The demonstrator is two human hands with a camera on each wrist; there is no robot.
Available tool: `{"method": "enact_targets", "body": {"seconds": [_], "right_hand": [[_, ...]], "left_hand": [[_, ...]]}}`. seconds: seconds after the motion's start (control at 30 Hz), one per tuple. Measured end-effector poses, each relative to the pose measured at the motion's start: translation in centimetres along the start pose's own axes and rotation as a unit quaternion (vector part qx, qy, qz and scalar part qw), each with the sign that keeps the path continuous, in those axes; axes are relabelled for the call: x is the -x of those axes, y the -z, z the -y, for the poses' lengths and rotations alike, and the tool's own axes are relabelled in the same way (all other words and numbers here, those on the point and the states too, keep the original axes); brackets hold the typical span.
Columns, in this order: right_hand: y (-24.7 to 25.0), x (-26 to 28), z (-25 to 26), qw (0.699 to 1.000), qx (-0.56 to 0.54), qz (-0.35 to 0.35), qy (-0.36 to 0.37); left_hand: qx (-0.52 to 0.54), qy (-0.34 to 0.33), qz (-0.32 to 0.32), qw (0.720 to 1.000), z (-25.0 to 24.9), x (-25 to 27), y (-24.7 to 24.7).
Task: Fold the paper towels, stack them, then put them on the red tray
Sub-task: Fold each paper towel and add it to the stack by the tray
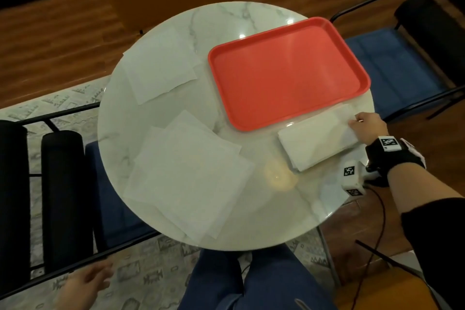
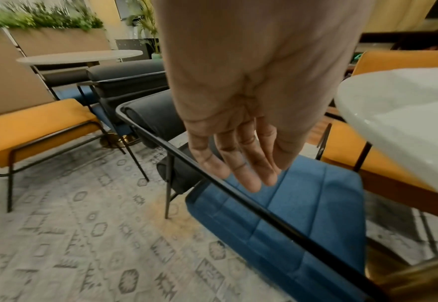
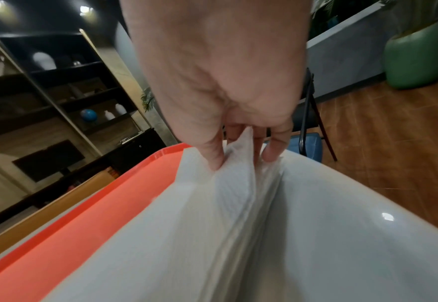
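The right hand point(image 1: 367, 127) pinches one end of the folded white paper-towel stack point(image 1: 318, 139) beside the flat red plastic tray point(image 1: 289, 73); the left hand point(image 2: 241, 143) hangs slack. Lifted by that end, the layers could fan apart.

A round white marbled surface point(image 1: 226, 22) is seen from above, standing over a patterned grey rug point(image 1: 141, 274) and a brown wooden floor point(image 1: 50, 40). A chair with a blue seat point(image 1: 392, 68) and a black metal frame is placed at the far right of the surface, and another blue-seated chair point(image 2: 303, 214) with dark bolster cushions point(image 1: 61, 184) is set at the left. Orange chairs point(image 2: 39, 126) and a second round table point(image 2: 81, 56) are visible in the left wrist view. Dark shelving point(image 3: 57, 85) with small white vases, a blue ball point(image 3: 88, 115) and a green planter point(image 3: 417, 55) are shown in the right wrist view.
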State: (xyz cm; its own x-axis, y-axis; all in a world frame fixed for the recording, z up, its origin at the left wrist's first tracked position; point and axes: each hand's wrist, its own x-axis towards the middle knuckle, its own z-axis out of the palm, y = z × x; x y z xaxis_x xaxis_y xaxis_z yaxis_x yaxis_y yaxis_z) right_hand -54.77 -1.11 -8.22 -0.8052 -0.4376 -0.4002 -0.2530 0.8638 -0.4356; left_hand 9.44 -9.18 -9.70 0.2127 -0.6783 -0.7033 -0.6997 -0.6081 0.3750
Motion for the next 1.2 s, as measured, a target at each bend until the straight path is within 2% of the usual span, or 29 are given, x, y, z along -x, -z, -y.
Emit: {"method": "enact_targets", "body": {"seconds": [0.1,0.17,0.23,0.3,0.37,0.47,0.57,0.63,0.77,0.93,1.0,1.13,1.2], "right_hand": [[-0.4,0.5,0.4,0.999,0.027,-0.017,-0.018],[-0.3,1.3,1.3,0.995,0.081,-0.058,-0.025],[0.1,2.7,3.0,0.984,0.109,-0.138,0.011],[-0.4,4.3,5.4,0.977,0.072,-0.180,0.087],[-2.4,6.1,8.3,0.971,0.014,-0.141,0.192],[-7.8,9.4,12.6,0.944,0.009,0.000,0.330],[-13.3,12.9,16.3,0.907,0.036,0.128,0.400],[-16.1,14.5,18.3,0.887,0.075,0.172,0.423],[-19.9,16.1,21.5,0.842,0.177,0.191,0.472],[-22.8,16.1,23.2,0.790,0.262,0.166,0.529],[-23.4,16.0,23.4,0.782,0.285,0.156,0.531],[-23.8,15.8,23.7,0.787,0.291,0.132,0.527],[-23.7,15.6,23.7,0.785,0.295,0.130,0.529]], "left_hand": [[-0.025,0.017,0.004,1.000,1.2,0.3,-0.5],[-0.027,0.032,0.016,0.999,1.6,0.4,-0.9],[-0.018,0.058,0.031,0.998,1.7,0.2,-1.4],[-0.024,0.074,0.046,0.996,1.6,0.2,-1.7],[-0.033,0.070,0.060,0.995,1.3,0.3,-2.0],[-0.041,0.052,0.068,0.996,1.0,0.4,-2.8],[-0.036,0.039,0.087,0.995,1.3,-0.1,-3.3],[-0.030,0.039,0.096,0.994,1.8,-0.5,-3.3],[-0.032,0.020,0.098,0.994,3.8,-1.2,-2.7],[-0.025,0.044,0.118,0.992,7.0,-1.6,-2.1],[-0.022,0.057,0.116,0.991,8.3,-1.8,-1.8],[-0.014,0.079,0.120,0.989,10.2,-2.0,-1.4],[-0.016,0.069,0.122,0.990,10.6,-2.0,-1.3]]}}
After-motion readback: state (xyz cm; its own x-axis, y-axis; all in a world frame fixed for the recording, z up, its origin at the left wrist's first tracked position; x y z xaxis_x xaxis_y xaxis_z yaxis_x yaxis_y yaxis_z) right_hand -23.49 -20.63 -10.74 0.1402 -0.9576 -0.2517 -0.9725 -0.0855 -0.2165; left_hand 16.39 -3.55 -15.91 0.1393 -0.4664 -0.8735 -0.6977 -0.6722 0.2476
